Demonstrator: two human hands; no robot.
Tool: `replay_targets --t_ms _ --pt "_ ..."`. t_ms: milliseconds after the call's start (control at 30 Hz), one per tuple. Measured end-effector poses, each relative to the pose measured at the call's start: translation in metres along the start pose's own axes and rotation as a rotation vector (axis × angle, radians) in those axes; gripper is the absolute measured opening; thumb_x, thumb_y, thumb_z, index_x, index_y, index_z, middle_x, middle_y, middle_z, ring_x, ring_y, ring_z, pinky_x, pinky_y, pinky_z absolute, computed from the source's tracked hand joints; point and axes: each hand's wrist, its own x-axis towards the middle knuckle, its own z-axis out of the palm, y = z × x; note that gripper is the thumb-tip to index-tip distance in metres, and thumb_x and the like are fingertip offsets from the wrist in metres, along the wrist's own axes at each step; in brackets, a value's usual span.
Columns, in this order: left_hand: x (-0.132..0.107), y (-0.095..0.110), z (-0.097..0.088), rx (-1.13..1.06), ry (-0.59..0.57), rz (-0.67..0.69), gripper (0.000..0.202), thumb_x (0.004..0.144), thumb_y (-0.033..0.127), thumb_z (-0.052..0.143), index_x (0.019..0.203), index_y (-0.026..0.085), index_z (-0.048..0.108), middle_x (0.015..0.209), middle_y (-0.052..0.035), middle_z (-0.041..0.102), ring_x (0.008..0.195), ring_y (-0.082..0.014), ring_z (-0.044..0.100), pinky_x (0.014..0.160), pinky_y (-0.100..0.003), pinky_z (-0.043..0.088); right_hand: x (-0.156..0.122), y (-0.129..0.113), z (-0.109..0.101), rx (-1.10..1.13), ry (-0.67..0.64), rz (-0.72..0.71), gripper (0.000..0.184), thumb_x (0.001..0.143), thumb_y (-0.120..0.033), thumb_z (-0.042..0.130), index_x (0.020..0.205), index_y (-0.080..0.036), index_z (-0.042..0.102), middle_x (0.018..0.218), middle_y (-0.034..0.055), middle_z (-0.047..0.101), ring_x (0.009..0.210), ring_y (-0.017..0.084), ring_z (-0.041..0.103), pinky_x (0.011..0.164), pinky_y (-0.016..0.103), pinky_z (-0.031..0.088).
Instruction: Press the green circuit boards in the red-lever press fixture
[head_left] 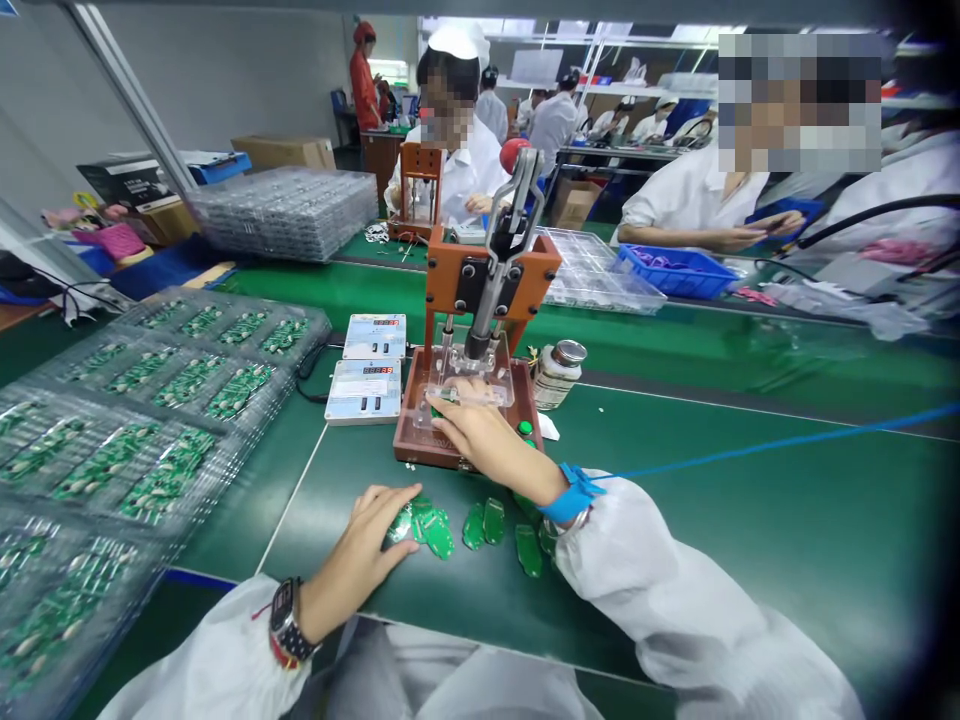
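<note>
My left hand [364, 548] rests on the table beside a small pile of green circuit boards [433, 530], fingers stretched out and thumb apart, the fingertips touching the pile. My right hand [484, 432] reaches into the brown base [427, 452] of an orange toggle press fixture [491, 270], under its clear plate. A bit of green board shows between its thumb and forefinger; the other fingers are partly covered by the plate. The lever with a red knob [514, 155] stands raised. More loose boards [528, 550] lie below my right wrist, which wears a blue strap [574, 493].
Stacked clear trays [247, 390] of boards fill the left. Two counter boxes [365, 390] with red digits stand left of the press, a lidded bottle [559, 374] right of it. A blue cord [780, 447] runs off right. Co-workers sit across the bench beyond a blue basket [675, 275].
</note>
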Motion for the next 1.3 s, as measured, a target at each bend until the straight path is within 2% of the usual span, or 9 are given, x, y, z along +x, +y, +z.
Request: replay_targets --t_ms 233,367,500,633,833,900,1033,1133,1300 --pt "0.000 -0.013 -0.014 -0.049 -0.012 0.026 0.048 0.084 0.012 0.062 0.129 0.027 0.054 0.116 -0.0062 0.062 0.109 -0.0235 0.054 0.095 -0.040 0.048 -0.080 0.008 -0.036 0.181 -0.022 0.050 0.036 0.099 -0.028 0.037 0.131 -0.020 0.053 0.120 0.0139 0.052 0.110 0.027 0.048 0.091 0.042 0.047" --pt "0.001 -0.010 -0.020 -0.056 -0.039 0.030 0.044 0.084 0.011 0.057 0.125 0.027 0.056 0.114 -0.0057 0.063 0.108 -0.0225 0.056 0.095 -0.039 0.048 -0.110 0.106 -0.088 0.091 0.063 0.468 0.024 0.085 -0.030 0.061 0.105 -0.022 0.070 0.099 0.0098 0.066 0.096 0.026 0.058 0.089 0.041 0.045" --pt "0.005 -0.004 -0.023 -0.041 -0.027 0.060 0.046 0.083 0.005 0.047 0.123 0.025 0.057 0.112 -0.0057 0.061 0.105 -0.0203 0.058 0.094 -0.036 0.047 -0.089 0.209 -0.117 -0.077 0.258 0.784 0.022 0.080 -0.024 0.064 0.095 -0.009 0.070 0.082 0.0202 0.066 0.086 0.032 0.061 0.080 0.045 0.043" --pt "0.007 -0.005 -0.023 -0.014 0.016 0.114 0.042 0.084 0.004 0.040 0.115 0.022 0.063 0.087 -0.0031 0.063 0.082 -0.0167 0.062 0.079 -0.029 0.050 -0.067 0.240 -0.130 -0.179 0.455 0.885 0.043 0.079 -0.030 0.067 0.108 0.001 0.060 0.101 0.0317 0.060 0.099 0.038 0.056 0.085 0.053 0.039" --pt "-0.006 -0.013 -0.032 0.060 0.008 0.200 0.039 0.086 0.006 0.039 0.101 0.025 0.069 0.096 -0.0047 0.068 0.100 -0.0215 0.060 0.088 -0.036 0.044 -0.071 0.154 -0.131 -0.026 0.582 0.686 0.034 0.092 -0.028 0.046 0.119 -0.009 0.056 0.115 0.0209 0.060 0.098 0.025 0.061 0.091 0.043 0.045" --pt "-0.014 -0.013 -0.038 0.083 -0.021 0.173 0.041 0.084 0.006 0.038 0.100 0.026 0.070 0.100 -0.0042 0.068 0.105 -0.0225 0.058 0.092 -0.039 0.043 -0.078 0.102 -0.121 0.205 0.354 0.485 0.024 0.091 -0.035 0.053 0.105 -0.020 0.065 0.103 0.0082 0.067 0.088 0.020 0.064 0.080 0.032 0.052" --pt "-0.029 -0.009 -0.045 0.134 0.008 0.056 0.035 0.084 0.014 0.048 0.113 0.027 0.064 0.117 -0.0057 0.064 0.113 -0.0259 0.054 0.099 -0.044 0.041 -0.088 0.004 -0.078 0.640 -0.471 -0.078 0.020 0.095 -0.027 0.053 0.111 -0.025 0.065 0.109 0.0031 0.066 0.100 0.017 0.063 0.089 0.030 0.052" --pt "-0.036 -0.007 -0.038 0.197 0.017 -0.010 0.047 0.083 0.026 0.062 0.129 0.027 0.054 0.134 -0.0083 0.055 0.123 -0.0304 0.048 0.102 -0.048 0.039 -0.087 -0.036 -0.031 0.351 -0.418 -0.142 0.034 0.090 -0.019 0.059 0.124 -0.024 0.056 0.129 0.0071 0.054 0.118 0.025 0.051 0.098 0.041 0.047" --pt "-0.039 -0.012 -0.021 0.197 0.065 -0.052 0.048 0.087 0.027 0.061 0.134 0.026 0.049 0.124 -0.0084 0.061 0.116 -0.0293 0.052 0.097 -0.045 0.042 -0.079 -0.043 0.014 0.190 -0.402 -0.229 0.033 0.088 -0.016 0.061 0.120 -0.020 0.056 0.125 0.0078 0.055 0.115 0.026 0.050 0.094 0.044 0.048"
